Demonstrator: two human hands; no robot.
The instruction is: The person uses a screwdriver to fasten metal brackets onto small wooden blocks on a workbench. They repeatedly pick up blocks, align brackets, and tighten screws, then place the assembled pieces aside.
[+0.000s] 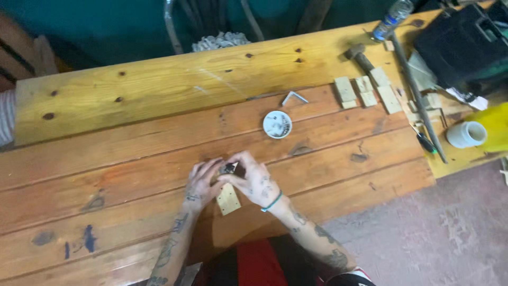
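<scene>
At worktop front, centre: both hands meet over a block.
Left hand (pixel 202 182): fingers curled onto a small dark part (pixel 229 168).
Block (pixel 228 199): pale wood, flat on the worktop (pixel 132 159), under the hands.
Right hand (pixel 254 180): pinching the same part from the other side.
Round tin (pixel 277 124): beyond the hands.
Hex key (pixel 294 97): past the tin.
Wood offcuts (pixel 365 91): far right, beside a hammer (pixel 359 54).

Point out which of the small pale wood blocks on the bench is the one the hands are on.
The wood block under both hands, at the bench's near edge; the other blocks lie untouched, grouped beside the hammer.
</scene>
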